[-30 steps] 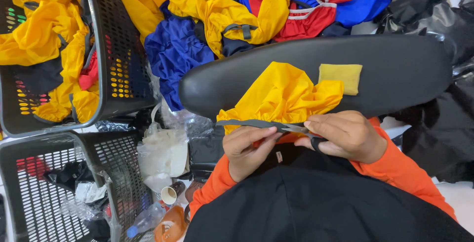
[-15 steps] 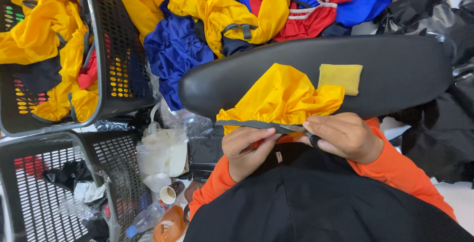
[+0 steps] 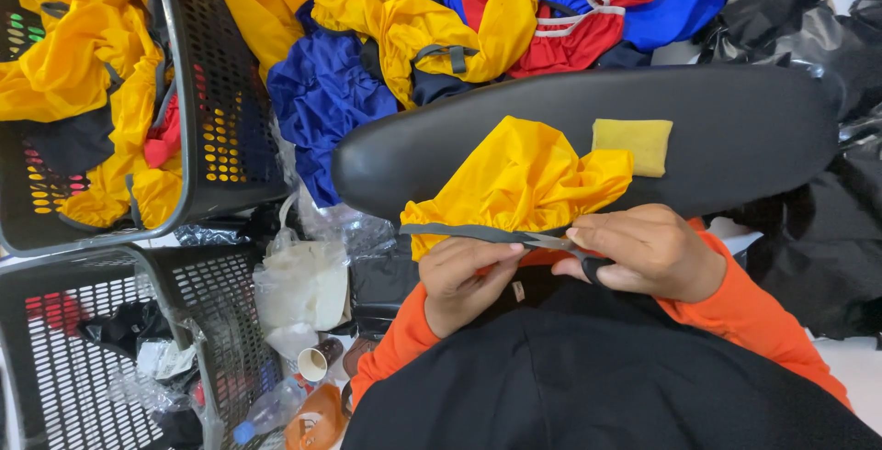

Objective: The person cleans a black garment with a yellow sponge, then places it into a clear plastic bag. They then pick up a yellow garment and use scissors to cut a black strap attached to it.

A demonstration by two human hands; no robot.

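A yellow fabric piece (image 3: 519,179) with a grey elastic edge (image 3: 459,230) lies bunched on a black padded seat (image 3: 735,119). My left hand (image 3: 464,280) pinches the grey edge from below. My right hand (image 3: 643,253) grips the same edge at its right end, together with a small black-handled tool whose shape I cannot make out. A small folded yellow square (image 3: 632,144) sits on the seat just beyond the fabric. Both my sleeves are orange.
A black mesh basket (image 3: 220,110) of yellow garments stands far left. A second basket (image 3: 211,321) near left holds scraps. A heap of blue, yellow and red garments (image 3: 441,37) lies behind the seat. Plastic bags, a paper cup (image 3: 317,360) and a bottle (image 3: 266,409) litter the floor.
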